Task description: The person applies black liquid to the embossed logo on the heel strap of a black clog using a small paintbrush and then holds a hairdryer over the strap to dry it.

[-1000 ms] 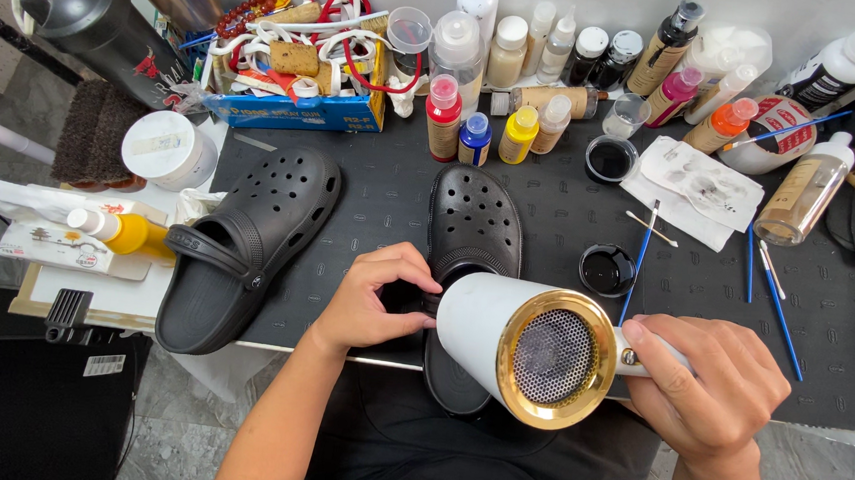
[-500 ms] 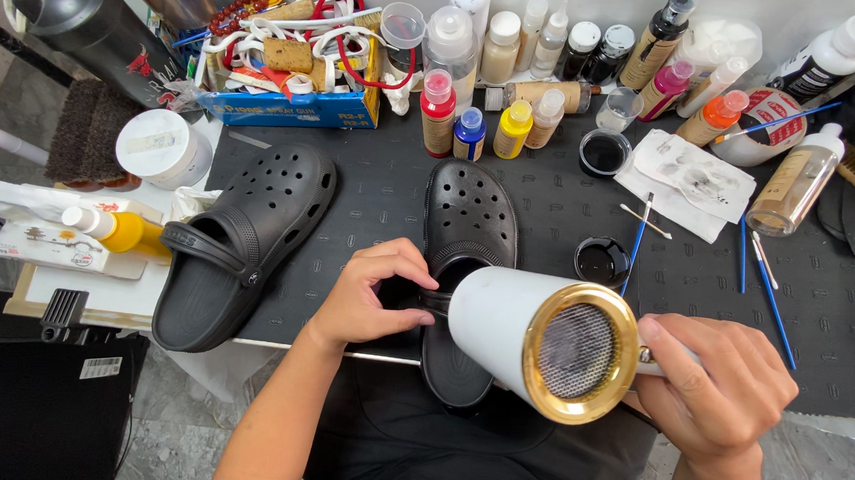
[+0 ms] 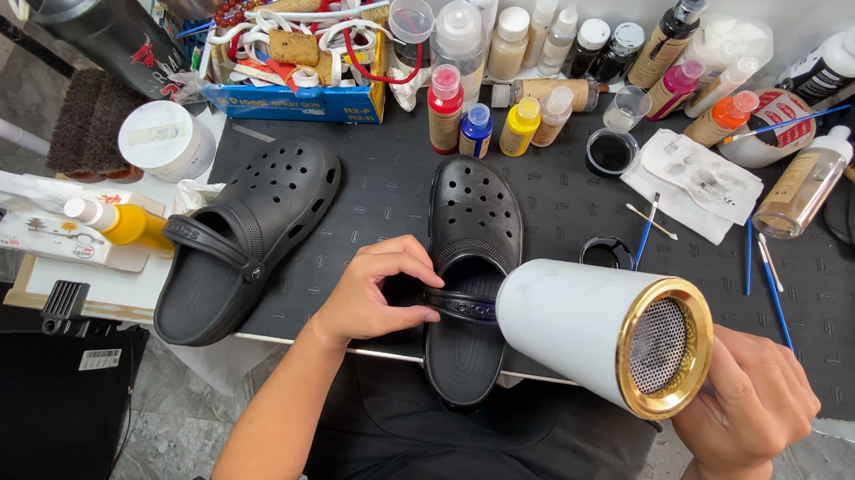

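I see my left hand reaching in from the lower middle, forearm angled up and to the right, wrist bent slightly. Its fingers curl over and the thumb presses from below, pinching the heel strap of the right-hand black clog. That clog lies on the black mat at the near edge of the table, toe pointing away from me, heel hanging just over the edge toward my lap.

My right hand comes in from the lower right, wrist low, fingers wrapped tight around the grip of a white hair dryer with a gold ring. Its mesh rear end faces the camera and the barrel points left at the strap, close to my left fingertips; I cannot tell whether it touches.

A 2nd black clog lies well to the left, tilted, untouched. Beyond the clogs stands a row of small paint bottles, a small pot of black paint and a stained paper towel. Blue-handled brushes lie on the mat to the right, and a white round tub sits at the left.
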